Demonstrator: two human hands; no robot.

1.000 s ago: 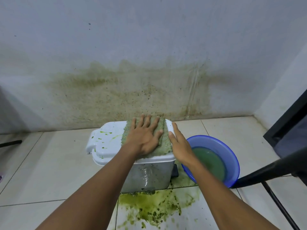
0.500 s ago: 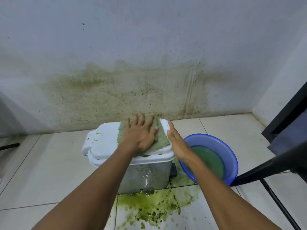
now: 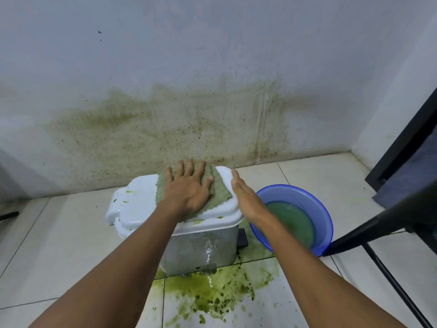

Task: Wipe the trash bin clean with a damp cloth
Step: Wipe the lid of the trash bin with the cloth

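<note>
Watching this through the head cam from my desk, so here's what I've got. The trash bin (image 3: 201, 247) is a small white one sitting on the tiled floor (image 3: 59, 245) close to the wall (image 3: 212, 43), pretty much dead centre in view. Its lid (image 3: 139, 204) is closed and has a few green flecks on the left part.

The cloth (image 3: 221, 194), a greenish towel-type thing, lies flat on the right half of the lid and reaches the back edge. The left hand (image 3: 189, 190) is on top of it, palm down, fingers straight and spread wide, pressing the cloth onto the lid. Not gripping, just flat. The right hand (image 3: 246, 200) is against the right edge of the lid, fingers straight and held together. It touches the rim and holds nothing.

The front of the bin looks wet, with a shiny run down it, and a black pedal (image 3: 242, 237) pokes out at its lower right. Just beside the bin on the right is a blue basin (image 3: 305, 196) with cloudy green water (image 3: 295, 221) in it, and the right forearm passes over its near-left rim.

On the floor in front of the bin there's a green spill (image 3: 212, 294) with dark bits in it, running right up to the bin's base. The wall behind has a wide greenish-brown stain (image 3: 165, 129) down low. A black pole (image 3: 366, 227) slants in from the right and ends just by the basin. Can't tell what it belongs to.
</note>
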